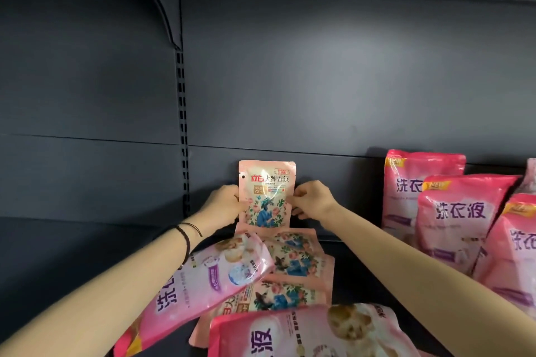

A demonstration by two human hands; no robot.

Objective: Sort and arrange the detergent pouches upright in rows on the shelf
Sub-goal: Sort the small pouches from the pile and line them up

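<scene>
A small peach floral pouch [266, 194] stands upright at the back of a dark shelf [87, 255], held between two bare hands. The left hand [224, 203] grips its left edge and the right hand [311, 200] grips its right edge. The fingers [298, 197] of each are curled and clamped on the pouch's sides about halfway up. Both arms reach forward, forearms converging on the pouch, wrists roughly level. A thin black cord [185, 238] circles the left wrist.

Just below the fingers, more flat floral pouches [295, 264] lie in a loose pile. A large pink pouch [214, 278] lies tilted beneath the left forearm, and a second pink pouch [304, 336] lies flat nearer the viewer. Well to the right of the right fingers, upright pink pouches [458, 220] stand one behind another.

The likely risk is that the held pouch looks thin and light, and its base seems to sit at the edge of the flat pile. Let go there, it could tip forward or slide down. The left forearm also passes close over the tilted pink pouch and could nudge it off the shelf's front
</scene>
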